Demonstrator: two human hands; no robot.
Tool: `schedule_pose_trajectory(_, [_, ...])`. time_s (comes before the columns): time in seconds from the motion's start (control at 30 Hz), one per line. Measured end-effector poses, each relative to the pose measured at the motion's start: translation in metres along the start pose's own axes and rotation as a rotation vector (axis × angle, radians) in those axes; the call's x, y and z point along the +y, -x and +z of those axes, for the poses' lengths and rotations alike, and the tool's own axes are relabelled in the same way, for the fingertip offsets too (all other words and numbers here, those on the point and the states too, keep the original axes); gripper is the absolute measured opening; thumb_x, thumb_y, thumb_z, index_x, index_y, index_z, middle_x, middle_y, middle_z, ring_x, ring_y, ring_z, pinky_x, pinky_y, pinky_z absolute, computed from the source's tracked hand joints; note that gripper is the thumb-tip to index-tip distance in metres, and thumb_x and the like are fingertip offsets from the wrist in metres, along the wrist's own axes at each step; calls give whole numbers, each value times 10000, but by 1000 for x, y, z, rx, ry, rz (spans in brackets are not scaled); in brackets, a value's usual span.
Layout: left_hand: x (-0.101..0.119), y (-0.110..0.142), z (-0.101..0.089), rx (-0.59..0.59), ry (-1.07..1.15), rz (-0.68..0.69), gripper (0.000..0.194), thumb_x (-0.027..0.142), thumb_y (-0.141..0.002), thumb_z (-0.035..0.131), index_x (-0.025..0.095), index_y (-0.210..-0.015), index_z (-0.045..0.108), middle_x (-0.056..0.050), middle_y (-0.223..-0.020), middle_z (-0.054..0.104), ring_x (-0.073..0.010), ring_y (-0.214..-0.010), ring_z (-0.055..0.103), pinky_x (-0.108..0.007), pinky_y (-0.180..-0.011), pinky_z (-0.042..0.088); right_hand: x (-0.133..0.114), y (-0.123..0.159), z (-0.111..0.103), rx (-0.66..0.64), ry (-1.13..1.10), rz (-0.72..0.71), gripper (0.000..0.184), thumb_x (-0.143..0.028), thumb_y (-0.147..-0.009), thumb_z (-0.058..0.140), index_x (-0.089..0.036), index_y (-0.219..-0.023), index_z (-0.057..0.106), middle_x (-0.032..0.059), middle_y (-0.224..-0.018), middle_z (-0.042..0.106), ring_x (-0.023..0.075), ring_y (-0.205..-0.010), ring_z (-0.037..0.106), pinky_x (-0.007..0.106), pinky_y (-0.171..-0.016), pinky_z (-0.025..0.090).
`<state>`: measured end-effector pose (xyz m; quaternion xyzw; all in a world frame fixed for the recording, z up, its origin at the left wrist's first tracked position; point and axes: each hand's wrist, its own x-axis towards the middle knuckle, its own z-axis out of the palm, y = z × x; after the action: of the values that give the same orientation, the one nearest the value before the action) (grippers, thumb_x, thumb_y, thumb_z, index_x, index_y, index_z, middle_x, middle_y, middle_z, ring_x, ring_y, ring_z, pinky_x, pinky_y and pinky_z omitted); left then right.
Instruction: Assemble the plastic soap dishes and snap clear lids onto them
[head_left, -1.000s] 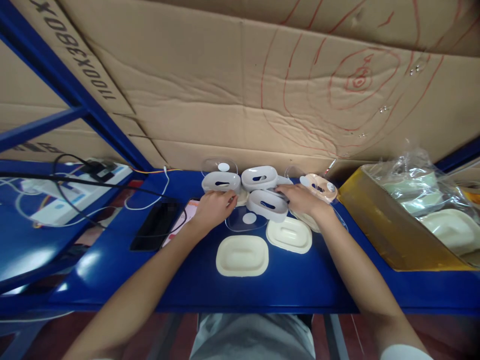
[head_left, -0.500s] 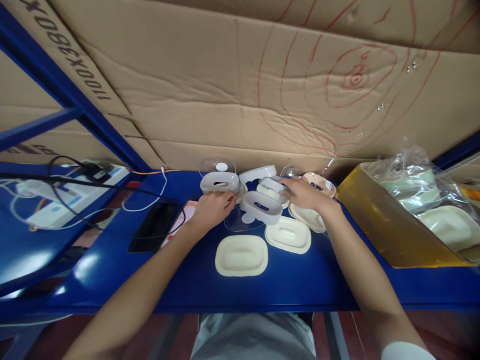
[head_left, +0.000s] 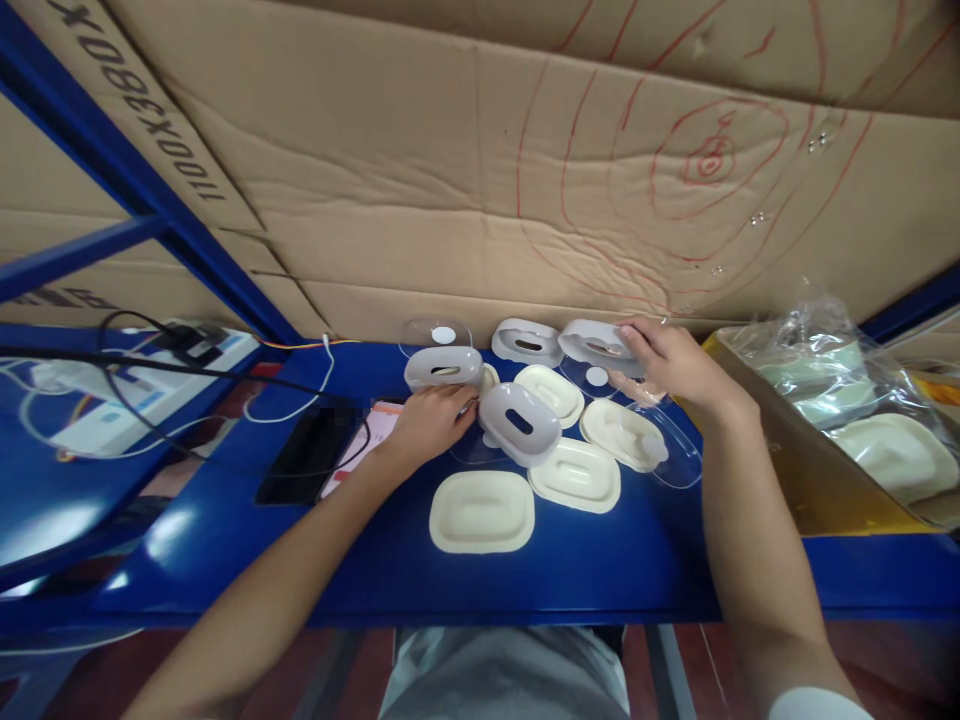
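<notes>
My right hand [head_left: 667, 362] grips the end of a grey oval slotted cover [head_left: 592, 340], raised at the back right. My left hand [head_left: 436, 425] is closed, fingertips curled against the left edge of a tilted grey slotted cover [head_left: 519, 422]; whether they pinch anything is hidden. Just behind that hand is another grey cover [head_left: 442, 367], and a further grey cover [head_left: 525, 342] lies at the back. Cream oval trays lie around them: one in front [head_left: 482, 512], one beside it [head_left: 575, 478], one at right [head_left: 624, 436] and one between the covers [head_left: 555, 393].
Clear plastic lids [head_left: 679, 450] lie among the parts. To the right, a cardboard box [head_left: 750, 430] holds bagged green and cream pieces. At left are phones [head_left: 304, 460], cables and a white power strip [head_left: 157, 395]. A cardboard wall [head_left: 390, 200] closes off the back.
My right hand has moved right and back with a grey cover. The back grey cover has shifted right and turned. The middle cover tilts more; my left hand has moved slightly right.
</notes>
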<state>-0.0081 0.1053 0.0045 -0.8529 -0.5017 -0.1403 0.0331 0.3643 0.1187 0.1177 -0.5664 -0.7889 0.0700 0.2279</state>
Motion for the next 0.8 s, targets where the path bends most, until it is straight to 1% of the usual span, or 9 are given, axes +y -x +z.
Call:
schedule_pose_trajectory(0.1, [8,3,-2,35,43,46,268,342,-1102,550,203,-1245,729,-125,-1234,803,-317,-1126,772,-426,-983,596,9,1,-3,52,50,-3,428,-419,-1111,412,-194,-1248,749,123,-1156,831,302,-1034,768,409,-945,551])
schedule_pose_trajectory(0.17, [13,6,-4,48,72,88,307,382,-1120,536,203,-1300,708,-128,-1276,786,-322,-1155,760,-443,-1010,591,15,0,-1,59,74,-11,417,-374,-1105,411,-197,-1266,752,122,-1195,831,305,-1060,771,420,-971,550])
schedule_pose_trajectory(0.3, [18,8,-8,44,122,187,314,401,-1142,513,218,-1317,699,-118,-1300,767,-306,-1187,741,-449,-1048,572,21,-2,6,23,106,-8,407,-324,-1090,429,-206,-1297,758,105,-1242,832,302,-1083,774,430,-1006,548])
schedule_pose_trajectory(0.4, [19,10,-8,31,147,256,292,386,-1144,525,217,-1299,705,-111,-1288,759,-295,-1164,737,-448,-1044,565,21,-4,11,18,157,16,400,-306,-1076,450,-201,-1312,756,120,-1236,832,313,-1094,773,445,-1007,546])
schedule_pose_trajectory(0.53, [22,12,-8,17,175,334,255,375,-1133,572,229,-1282,718,-97,-1267,753,-276,-1159,730,-426,-1048,552,16,-5,16,148,304,85,386,-282,-1062,457,-195,-1299,750,167,-1319,795,379,-1262,709,536,-1056,515])
schedule_pose_trajectory(0.6, [25,12,-8,10,195,374,240,363,-1130,580,235,-1277,721,-91,-1256,748,-266,-1155,726,-413,-1042,547,12,-6,15,187,350,131,389,-276,-1061,441,-190,-1287,746,182,-1348,777,402,-1315,679,566,-1062,509])
schedule_pose_trajectory(0.67, [28,12,-10,8,211,408,235,348,-1131,574,232,-1274,721,-90,-1234,744,-262,-1141,723,-405,-1023,545,9,-5,9,151,349,163,396,-296,-1065,438,-196,-1311,732,176,-1311,790,399,-1264,709,552,-1023,533])
schedule_pose_trajectory(0.73, [33,12,-13,16,205,429,239,347,-1139,555,220,-1254,722,-93,-1202,743,-260,-1110,721,-405,-1000,541,7,1,2,37,298,174,409,-355,-1074,452,-219,-1368,703,152,-1253,809,380,-1172,752,514,-957,565])
schedule_pose_trajectory(0.8, [38,15,-17,30,174,456,248,351,-1148,533,213,-1214,728,-92,-1157,745,-258,-1057,718,-408,-971,536,7,13,-5,-90,232,174,422,-425,-1079,474,-251,-1403,683,123,-1204,824,353,-1089,781,467,-892,587])
